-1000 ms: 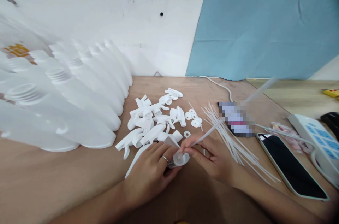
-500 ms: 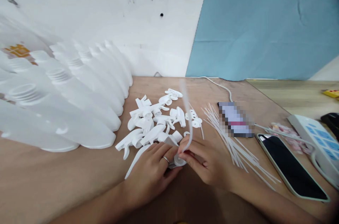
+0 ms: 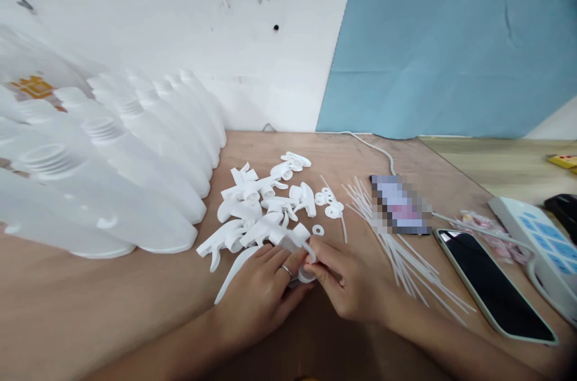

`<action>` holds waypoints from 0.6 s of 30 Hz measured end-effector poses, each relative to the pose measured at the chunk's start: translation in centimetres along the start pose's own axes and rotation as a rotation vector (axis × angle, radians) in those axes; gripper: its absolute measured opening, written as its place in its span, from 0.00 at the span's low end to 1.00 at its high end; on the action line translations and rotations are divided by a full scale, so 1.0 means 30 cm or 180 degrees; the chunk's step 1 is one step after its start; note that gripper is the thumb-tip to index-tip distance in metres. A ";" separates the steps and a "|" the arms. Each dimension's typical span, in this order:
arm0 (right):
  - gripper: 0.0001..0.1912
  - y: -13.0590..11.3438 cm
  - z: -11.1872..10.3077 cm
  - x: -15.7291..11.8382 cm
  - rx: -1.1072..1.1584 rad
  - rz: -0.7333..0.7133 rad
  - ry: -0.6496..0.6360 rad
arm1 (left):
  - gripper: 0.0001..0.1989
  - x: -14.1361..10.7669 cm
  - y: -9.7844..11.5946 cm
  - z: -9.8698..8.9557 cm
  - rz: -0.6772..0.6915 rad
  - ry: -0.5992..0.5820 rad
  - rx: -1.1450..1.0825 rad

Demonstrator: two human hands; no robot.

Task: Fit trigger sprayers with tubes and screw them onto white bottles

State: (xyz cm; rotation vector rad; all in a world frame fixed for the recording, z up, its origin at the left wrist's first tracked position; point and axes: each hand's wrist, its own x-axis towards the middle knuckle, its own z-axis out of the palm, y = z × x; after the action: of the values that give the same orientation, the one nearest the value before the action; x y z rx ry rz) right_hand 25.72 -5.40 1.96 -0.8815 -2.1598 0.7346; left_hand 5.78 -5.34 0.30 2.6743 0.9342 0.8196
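Observation:
My left hand, with a ring on one finger, is wrapped round a white trigger spray head. The collar of the spray head faces my right hand, which pinches a thin white dip tube right at that collar. Blur and my fingers hide how deep the tube sits. Just beyond my hands lies a pile of white trigger spray heads. One flat ring washer rests close above my right hand, and several more washers lie a little farther back.
Several white bottles stand in rows on the left. A bundle of thin tubes lies right of my hands. Beyond it are a partly blurred phone, a dark-screened phone, a power strip and small pink packets.
The dip tube stood upright above my right hand; now it leans over, away and to the left. Both hands have stayed almost in place.

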 end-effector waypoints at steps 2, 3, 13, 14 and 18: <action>0.09 0.003 0.008 -0.003 0.0073 0.0137 0.0023 | 0.14 0.001 0.000 0.003 -0.0058 -0.0062 0.0046; 0.08 0.006 0.012 -0.004 0.0134 0.0219 0.0047 | 0.16 0.001 0.000 0.003 -0.0073 -0.0061 0.0074; 0.31 0.032 -0.067 -0.022 -0.0341 -0.0663 0.0166 | 0.26 0.001 0.028 -0.068 -0.1154 0.0317 -0.1106; 0.33 0.037 -0.066 -0.021 -0.0654 -0.0907 0.0082 | 0.26 0.004 0.037 -0.076 -0.1216 0.0316 -0.1278; 0.21 0.054 -0.044 -0.012 -0.1779 -0.1677 0.0181 | 0.26 0.019 0.086 -0.113 -0.0924 0.0090 -0.1257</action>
State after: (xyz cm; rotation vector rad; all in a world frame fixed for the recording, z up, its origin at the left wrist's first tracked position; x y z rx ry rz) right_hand 27.51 -4.38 1.50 -0.5296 -2.4294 -0.1621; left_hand 5.58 -7.01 4.25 2.1384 1.0136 0.8707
